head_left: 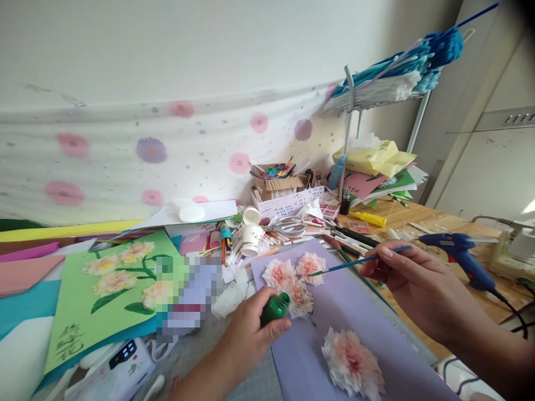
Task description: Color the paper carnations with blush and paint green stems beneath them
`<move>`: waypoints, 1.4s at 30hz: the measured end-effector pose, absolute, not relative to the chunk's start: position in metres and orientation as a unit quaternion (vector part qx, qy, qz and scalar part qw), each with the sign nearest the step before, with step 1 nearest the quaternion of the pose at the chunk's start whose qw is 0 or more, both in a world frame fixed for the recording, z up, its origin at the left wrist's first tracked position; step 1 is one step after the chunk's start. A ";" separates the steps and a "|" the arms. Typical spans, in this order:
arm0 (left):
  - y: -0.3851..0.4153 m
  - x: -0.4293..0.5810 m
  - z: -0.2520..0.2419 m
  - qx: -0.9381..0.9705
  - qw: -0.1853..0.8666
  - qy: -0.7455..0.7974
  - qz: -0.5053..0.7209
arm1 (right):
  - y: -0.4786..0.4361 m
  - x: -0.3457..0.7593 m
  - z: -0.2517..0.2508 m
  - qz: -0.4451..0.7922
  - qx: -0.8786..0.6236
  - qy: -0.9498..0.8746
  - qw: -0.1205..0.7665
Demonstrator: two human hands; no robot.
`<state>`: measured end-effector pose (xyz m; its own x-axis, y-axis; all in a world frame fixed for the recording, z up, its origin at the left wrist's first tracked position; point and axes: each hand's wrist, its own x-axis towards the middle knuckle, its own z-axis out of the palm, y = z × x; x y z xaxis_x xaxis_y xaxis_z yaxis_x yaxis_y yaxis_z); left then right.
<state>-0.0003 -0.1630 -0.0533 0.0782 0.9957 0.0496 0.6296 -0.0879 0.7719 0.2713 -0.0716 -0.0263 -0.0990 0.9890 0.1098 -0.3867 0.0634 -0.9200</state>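
My left hand (248, 337) is wrapped round a small green bottle (275, 308) at the near left corner of a lilac paper sheet (334, 312). My right hand (412, 284) pinches a thin blue paintbrush (355, 262), whose tip touches one of three pink tissue flowers (292, 278) glued on the sheet. A larger pink tissue flower (353, 365) lies nearer on the same sheet.
A green card with flowers (112, 289) lies to the left. Paper cups (252, 234), pens and scissors (290, 227) crowd the back. A blue glue gun (462, 253) rests at the right. A wire rack (376, 100) holds blue and white material above stacked papers.
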 end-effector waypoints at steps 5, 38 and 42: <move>-0.164 -0.001 -0.055 0.672 0.300 0.600 0.312 | -0.075 0.268 -0.023 0.588 -0.330 -0.466 0.573; -0.168 0.002 -0.046 0.676 0.416 0.572 0.209 | -0.029 0.250 -0.047 0.473 -0.386 -0.679 0.407; -0.170 0.004 -0.044 0.676 0.413 0.575 0.207 | -0.030 0.249 -0.048 0.467 -0.382 -0.687 0.406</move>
